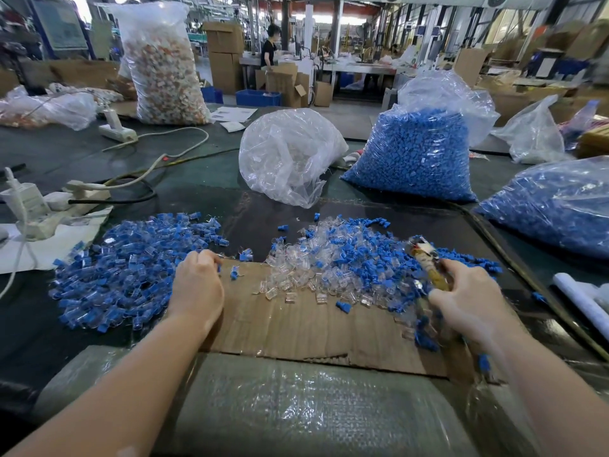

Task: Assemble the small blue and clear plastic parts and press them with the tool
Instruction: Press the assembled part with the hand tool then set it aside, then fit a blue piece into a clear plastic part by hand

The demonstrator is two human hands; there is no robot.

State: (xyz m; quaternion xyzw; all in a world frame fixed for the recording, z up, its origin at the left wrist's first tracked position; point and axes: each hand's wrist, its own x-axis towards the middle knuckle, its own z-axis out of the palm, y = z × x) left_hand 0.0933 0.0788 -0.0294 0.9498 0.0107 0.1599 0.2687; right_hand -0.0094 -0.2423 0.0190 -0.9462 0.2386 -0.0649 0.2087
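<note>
A heap of joined blue-and-clear parts point(125, 268) lies at the left of a cardboard sheet point(296, 331). A mixed heap of loose clear sleeves and blue caps point(346, 262) lies at the sheet's far right. My left hand point(197, 285) hangs at the left heap's right edge, fingers curled down, and a small blue part seems to be at its fingertips. One joined part point(234, 272) lies alone just right of that hand. My right hand point(471, 301) grips a wooden-handled tool point(428, 262), blurred, over the mixed heap.
A bag of clear sleeves point(290, 156) and two bags of blue caps point(418, 153) point(557, 209) stand behind the heaps. Power strips and cords point(56, 206) lie at the left. A white roll point(580, 298) lies at the right. Bubble wrap point(296, 407) covers the near edge.
</note>
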